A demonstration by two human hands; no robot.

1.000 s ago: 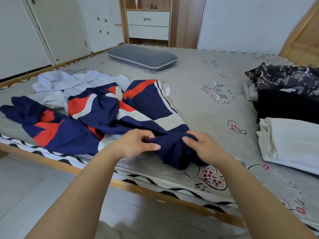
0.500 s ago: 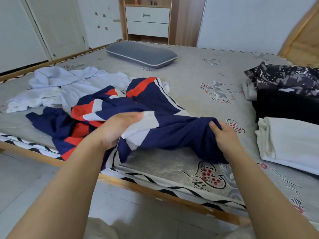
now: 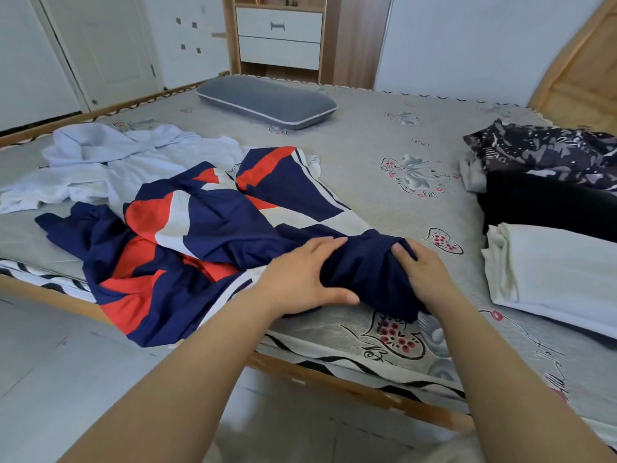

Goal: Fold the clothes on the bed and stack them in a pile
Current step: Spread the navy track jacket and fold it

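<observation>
Your left hand [image 3: 300,279] and right hand [image 3: 422,275] grip the bunched navy end of the navy-red-white garment [image 3: 207,228], fingers curled round cloth, at the bed's [image 3: 384,195] near edge. Spread it flat before folding. Folded pile [image 3: 551,272] sits right; pale garment [image 3: 110,162] waits behind.

Grey pillow [image 3: 267,102]; drawer cabinet [image 3: 279,38]
</observation>
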